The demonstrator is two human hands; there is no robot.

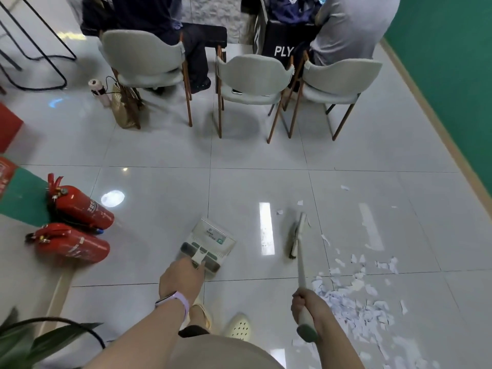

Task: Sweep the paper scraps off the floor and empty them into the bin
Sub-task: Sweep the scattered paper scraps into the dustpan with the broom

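extinguishers [77, 209] red | wall [452, 62] green | scraps [354, 302] white (bluish)

Right hand [306, 302] grips broom [299, 235]; left hand [181, 278] holds dustpan [210, 239].

Your right grip [308, 304] closes on the smooth, pale plastic broom handle [301, 265]; beside it, torn white paper scraps [354, 307] lie matt on the glossy grey-white tiled floor [159, 145], which mirrors the ceiling lights. Ahead of your left grip [181, 279], the pale plastic dustpan [210, 239] looks smooth, with a printed label. Farther left, two red fire extinguishers [77, 227] show shiny painted metal.
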